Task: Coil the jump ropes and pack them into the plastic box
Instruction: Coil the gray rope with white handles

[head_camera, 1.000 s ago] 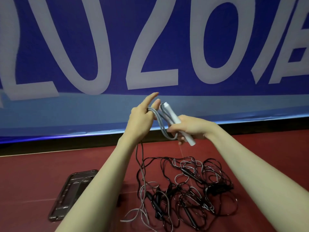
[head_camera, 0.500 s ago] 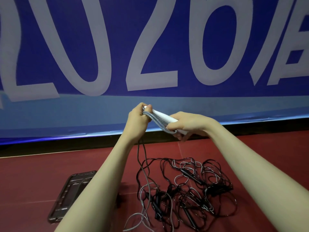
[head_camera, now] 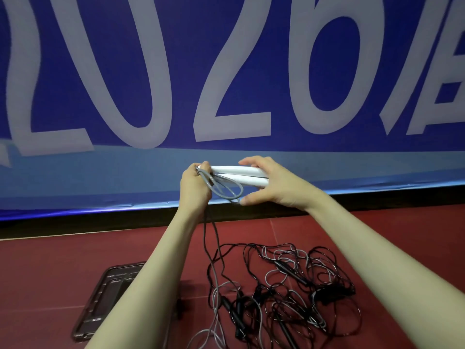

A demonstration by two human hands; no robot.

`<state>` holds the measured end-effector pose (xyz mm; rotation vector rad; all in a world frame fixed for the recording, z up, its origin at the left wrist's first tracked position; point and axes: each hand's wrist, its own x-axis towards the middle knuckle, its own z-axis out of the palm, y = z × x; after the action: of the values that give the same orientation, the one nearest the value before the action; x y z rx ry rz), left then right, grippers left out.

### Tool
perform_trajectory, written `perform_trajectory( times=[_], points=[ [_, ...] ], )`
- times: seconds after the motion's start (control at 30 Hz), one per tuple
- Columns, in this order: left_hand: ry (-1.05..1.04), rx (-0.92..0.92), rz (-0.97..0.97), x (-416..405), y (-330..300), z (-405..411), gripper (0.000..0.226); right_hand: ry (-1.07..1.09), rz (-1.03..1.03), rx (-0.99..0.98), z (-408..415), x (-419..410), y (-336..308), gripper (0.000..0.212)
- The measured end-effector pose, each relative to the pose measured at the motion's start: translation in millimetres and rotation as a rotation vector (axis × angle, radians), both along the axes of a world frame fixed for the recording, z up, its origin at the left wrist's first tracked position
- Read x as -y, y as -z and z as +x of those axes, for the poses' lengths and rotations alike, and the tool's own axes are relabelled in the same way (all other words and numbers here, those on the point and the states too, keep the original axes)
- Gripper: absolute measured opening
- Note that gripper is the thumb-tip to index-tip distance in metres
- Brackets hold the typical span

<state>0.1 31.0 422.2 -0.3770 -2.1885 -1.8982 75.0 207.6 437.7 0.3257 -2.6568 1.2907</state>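
The handles (head_camera: 241, 175) now lie level, left hand (head_camera: 195, 187) clenching the cord (head_camera: 224, 190), right hand (head_camera: 271, 183) cupping them loosely: coiling barely begun.

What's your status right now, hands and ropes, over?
Left hand grips grey rope loops. Right hand holds both white handles. Rope tail trails into tangled pile. Plastic box on floor, partly hidden by left forearm.

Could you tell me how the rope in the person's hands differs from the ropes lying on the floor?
The held rope has white handles and a grey cord, gathered into loops between the left hand and right hand. The floor pile is mostly black, with black handles, loose and tangled. Both have thin cords.
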Motion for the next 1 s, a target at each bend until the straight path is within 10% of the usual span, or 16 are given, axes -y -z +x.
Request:
perform_trajectory(
  times=[0.13,0.53,0.8,1.0],
  points=[
    [-0.053,0.002,0.065,-4,0,1,0.030,0.104,0.066,-0.187,-4,16,12,0.099],
    [0.015,0.282,0.058,-7,-7,3,0.033,0.233,0.323,-0.498,-4,17,23,0.084],
    [0.037,0.158,0.065,-16,-7,5,0.029,0.331,-0.035,-0.622,-14,21,29,0.024],
    [-0.047,0.155,-0.013,-12,-7,-1,0.035,0.001,-0.231,-0.450,-10,14,20,0.030]
  ],
)
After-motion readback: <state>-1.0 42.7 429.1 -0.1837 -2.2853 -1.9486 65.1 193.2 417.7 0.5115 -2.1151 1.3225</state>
